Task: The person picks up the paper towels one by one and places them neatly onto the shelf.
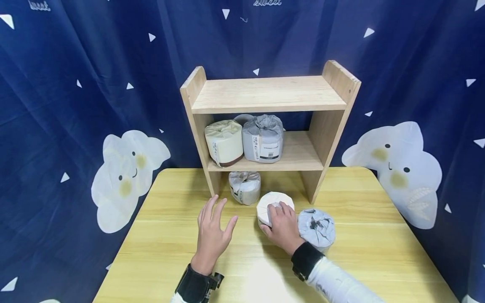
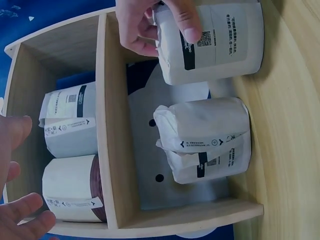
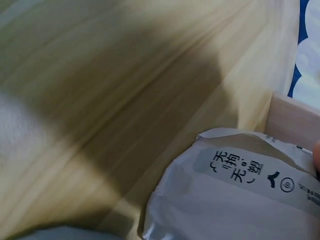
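Note:
My right hand (image 1: pixel 284 229) grips the top of a white paper-wrapped toilet roll (image 1: pixel 272 198) in front of the shelf, near its right side. In the left wrist view, thumb and fingers (image 2: pixel 184 20) pinch that roll's upper end. To its left, a second white wrapped roll (image 1: pixel 248 191) stands on the table under the lower shelf board. A bluish-grey wrapped roll (image 1: pixel 320 229) stands just right of my right hand. My left hand (image 1: pixel 212 233), fingers spread and holding nothing, is over the table at the shelf's front left.
The wooden shelf (image 1: pixel 269 94) stands at the back of the yellow wooden table (image 1: pixel 163 240). On its middle board, a cream wrapped roll (image 1: pixel 225 143) sits beside a grey wrapped roll (image 1: pixel 261 141). A dark blue curtain (image 1: pixel 113 63) hangs behind.

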The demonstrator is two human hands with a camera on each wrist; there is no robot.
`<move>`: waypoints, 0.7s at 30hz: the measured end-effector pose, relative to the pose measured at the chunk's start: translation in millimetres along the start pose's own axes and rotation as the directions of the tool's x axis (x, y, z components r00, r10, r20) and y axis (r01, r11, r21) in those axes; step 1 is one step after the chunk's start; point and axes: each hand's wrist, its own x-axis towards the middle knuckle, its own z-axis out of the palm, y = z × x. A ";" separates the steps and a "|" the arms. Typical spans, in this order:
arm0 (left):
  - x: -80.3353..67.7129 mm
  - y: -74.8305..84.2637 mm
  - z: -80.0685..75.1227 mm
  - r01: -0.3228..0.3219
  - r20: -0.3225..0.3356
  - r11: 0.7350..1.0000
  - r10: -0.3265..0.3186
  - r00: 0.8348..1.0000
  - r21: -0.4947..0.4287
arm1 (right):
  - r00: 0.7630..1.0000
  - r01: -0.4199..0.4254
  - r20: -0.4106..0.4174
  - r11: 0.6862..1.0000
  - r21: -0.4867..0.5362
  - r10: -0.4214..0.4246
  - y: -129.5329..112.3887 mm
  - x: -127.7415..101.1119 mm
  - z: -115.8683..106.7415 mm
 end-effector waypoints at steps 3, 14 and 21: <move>-1.2 -0.5 -0.7 -0.005 -0.010 1.000 0.005 1.000 0.004 | 1.000 0.019 -0.023 1.000 0.023 -0.018 -0.8 -1.4 2.8; 1.0 2.3 -1.6 0.004 -0.012 1.000 -0.003 1.000 0.006 | 0.992 0.089 -0.088 0.995 0.041 -0.085 4.6 -5.8 3.9; 4.3 2.0 0.5 -0.002 -0.016 1.000 0.002 1.000 0.002 | 0.984 0.122 -0.136 0.991 0.056 -0.114 6.0 -7.7 0.7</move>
